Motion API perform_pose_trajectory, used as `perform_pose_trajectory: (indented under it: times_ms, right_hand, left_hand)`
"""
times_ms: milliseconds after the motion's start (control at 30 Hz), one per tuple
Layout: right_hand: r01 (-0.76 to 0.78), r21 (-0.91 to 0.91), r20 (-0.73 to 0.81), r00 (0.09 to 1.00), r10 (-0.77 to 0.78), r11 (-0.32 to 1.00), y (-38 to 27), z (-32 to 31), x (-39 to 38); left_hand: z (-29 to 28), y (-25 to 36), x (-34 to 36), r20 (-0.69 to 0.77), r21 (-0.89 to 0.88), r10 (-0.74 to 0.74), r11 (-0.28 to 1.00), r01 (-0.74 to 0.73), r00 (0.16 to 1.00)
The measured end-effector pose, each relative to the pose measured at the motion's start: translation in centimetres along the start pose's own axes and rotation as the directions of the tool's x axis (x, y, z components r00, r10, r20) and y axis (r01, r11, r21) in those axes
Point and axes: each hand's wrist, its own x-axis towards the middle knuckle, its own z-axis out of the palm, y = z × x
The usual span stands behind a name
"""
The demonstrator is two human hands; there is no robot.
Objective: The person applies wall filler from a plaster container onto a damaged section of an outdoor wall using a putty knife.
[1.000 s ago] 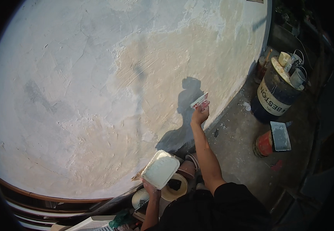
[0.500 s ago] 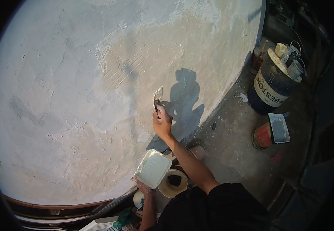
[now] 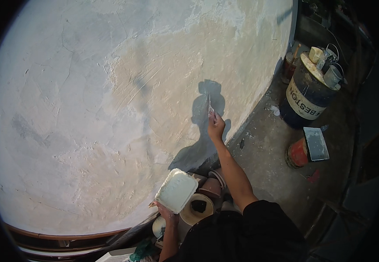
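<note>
My right hand (image 3: 216, 125) is closed round a putty knife (image 3: 210, 104), seen nearly edge-on against the wall (image 3: 154, 105). My arm's reach puts the blade over my shadow; whether it touches the plaster I cannot tell. The wall is pale, with beige patches, ridges and fine cracks. Low at the wall's foot, my left hand (image 3: 166, 212) grips a white rectangular tray (image 3: 177, 191) by its near edge. Pale filler crusts the tray's rim, and the tray is tilted toward me.
Below the tray stand a round beige bucket (image 3: 190, 216) and reddish pots (image 3: 211, 187). At the right is a dark drum (image 3: 303, 101) with small cans on its lid. Nearer, a grey tray (image 3: 316, 144) leans on a red bucket (image 3: 297, 153) on the concrete floor (image 3: 264, 174).
My right hand has moved right and slightly up along the wall with the putty knife, whose blade now shows edge-on. The left hand and tray have shifted only slightly right.
</note>
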Motion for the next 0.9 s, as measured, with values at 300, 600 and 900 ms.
perform_pose_trajectory:
  times_ms: [300,600,900]
  right_hand:
    - [-0.078,0.077,0.249,0.967,0.056,0.994,-2.9,3.0,-6.0]
    - [0.042,0.146,0.443,0.891,-0.103,0.988,-6.6,2.5,-11.6]
    - [-0.003,-0.055,-0.004,1.000,0.003,0.998,-5.2,-2.5,-1.6]
  left_hand:
    - [-0.8,0.1,-0.3,-0.022,-0.019,0.018,1.000,-0.019,1.000]
    - [-0.1,0.5,-1.6,-0.039,-0.015,0.040,0.999,-0.041,0.998]
    - [0.4,0.2,-3.0,0.028,-0.040,0.026,0.999,-0.025,0.999]
